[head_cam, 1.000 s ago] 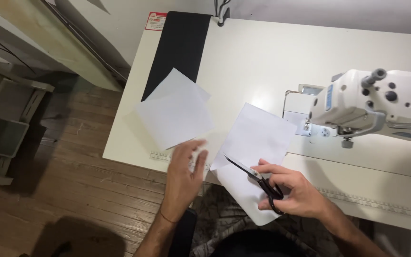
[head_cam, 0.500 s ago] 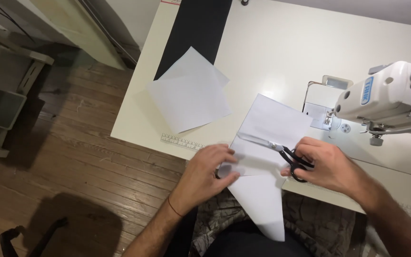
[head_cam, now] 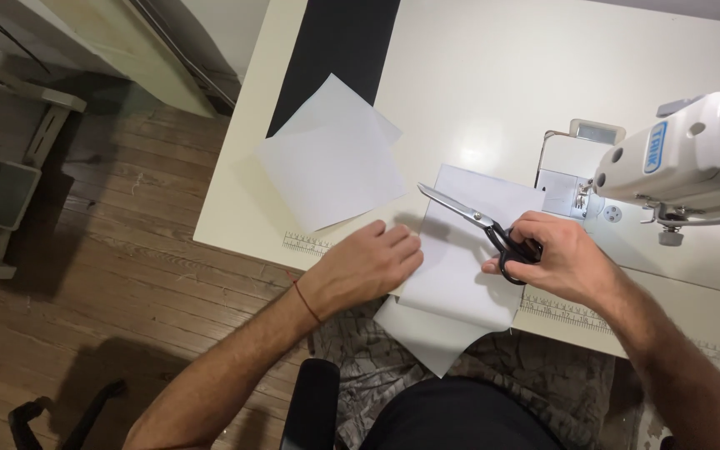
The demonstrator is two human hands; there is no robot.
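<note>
Before you stands a cream sewing table (head_cam: 493, 75); on it lie a black cloth strip (head_cam: 339, 50), white square sheets (head_cam: 331, 154), a white folded sheet (head_cam: 468, 258), and a white sewing machine (head_cam: 693, 158).

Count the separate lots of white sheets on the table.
2. One stack of white sheets lies left of the hands, overlapping the black strip. One white piece lies under the left hand, hanging over the table edge. More may lie beneath.

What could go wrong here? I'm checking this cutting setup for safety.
The left hand presses the white sheet close to the scissors in the right hand, so a fingertip might get nicked. The sheet overhangs the table edge and could sag or tear crooked. The sewing machine may crowd the right hand.
</note>
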